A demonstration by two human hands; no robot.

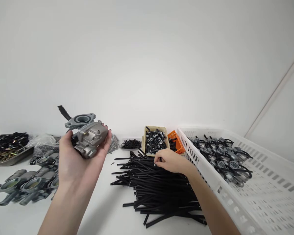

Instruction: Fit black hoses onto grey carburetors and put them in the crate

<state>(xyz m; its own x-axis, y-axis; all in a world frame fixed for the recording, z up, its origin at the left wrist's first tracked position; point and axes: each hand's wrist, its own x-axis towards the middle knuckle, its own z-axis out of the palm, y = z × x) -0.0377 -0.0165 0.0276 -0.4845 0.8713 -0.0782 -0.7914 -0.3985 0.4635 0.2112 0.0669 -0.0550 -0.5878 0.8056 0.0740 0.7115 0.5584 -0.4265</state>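
My left hand point(79, 163) is raised on the left, its fingers wrapped round a metal carburetor point(91, 135). The carburetor's flange, with a round bore, faces up, and a short black piece sticks out at its upper left. My right hand point(171, 160) is low over the far end of a heap of black rubber hoses point(161, 192), thumb and fingers pinched together. A small dark tip shows at those fingertips; what it belongs to is hidden. Just behind this hand stands a cream bin point(144, 143) of small black and silver parts point(158, 140).
At right, a white slotted crate point(264, 189) holds several carburetors with hoses point(222, 156). An orange basket point(177, 142) sits beside the cream bin, near a dish of black rings point(131, 144). More carburetors point(26, 184) lie at left, before a metal tray point(19, 156) of small parts.
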